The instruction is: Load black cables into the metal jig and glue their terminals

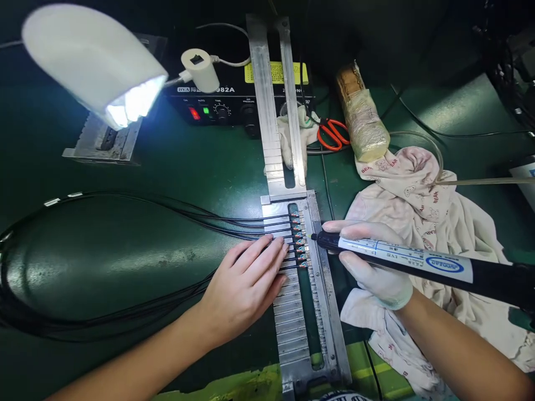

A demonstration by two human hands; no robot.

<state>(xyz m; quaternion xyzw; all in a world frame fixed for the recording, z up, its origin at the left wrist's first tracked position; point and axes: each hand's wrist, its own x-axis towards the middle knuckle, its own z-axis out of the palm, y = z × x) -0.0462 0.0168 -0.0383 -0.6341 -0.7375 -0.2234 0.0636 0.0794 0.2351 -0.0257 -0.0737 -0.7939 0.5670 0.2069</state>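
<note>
- Desk [125, 167], dark green, carries all items below.
- Patterned cloth [438, 223], soft, lies crumpled under the right forearm.
- Metal fixture [311, 312], a long slotted rail, stiff and probably heavy, runs away from the person at centre.
- Black cables [104, 203], thin and limp, loop from the left into the fixture slots; judged best held flat near their ends.
- Pen-shaped tool [401, 259], rigid and light, tip beside the cable ends over the fixture.
- Left hand [246, 284], bare, fingers extended and together, presses flat on the cables at the fixture.
- Right hand [371, 262], gloved, fingers closed around the tool's front part.
</note>
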